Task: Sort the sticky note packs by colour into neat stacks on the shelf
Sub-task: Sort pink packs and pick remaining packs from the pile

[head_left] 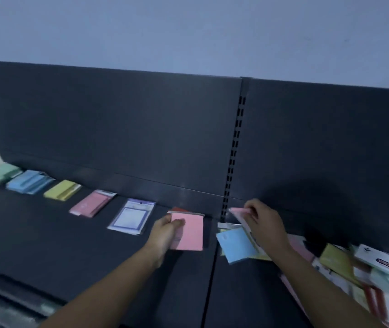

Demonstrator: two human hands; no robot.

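1. Two bare forearms come in from the bottom edge, the left forearm and the right forearm, both stretched over a dark flat shelf.
2. Far to the left of the left grip, four sorted piles run in a row along the back of the shelf: a mint-green stack of sticky note packs, a light-blue stack, a yellow stack and a pink stack. Each stands apart from the next.
3. Just left of that grip, a clear-wrapped white pack with a purple border lies flat by itself.
4. The left grip holds a square pink sticky note pack by its left edge, thumb on the top face. The pack sits low over the shelf; whether it touches cannot be told. A red-edged pack shows just behind its far edge.
5. The right grip pinches a thin pink pack at its edge, raised and tilted, near the slotted upright strip in the dark back panel.
6. Below the right grip, a light-blue square pack lies on top of yellow and clear-wrapped ones.
7. Right of the right grip spreads a blurred, jumbled heap of mixed packs, white, yellow and pink among them.
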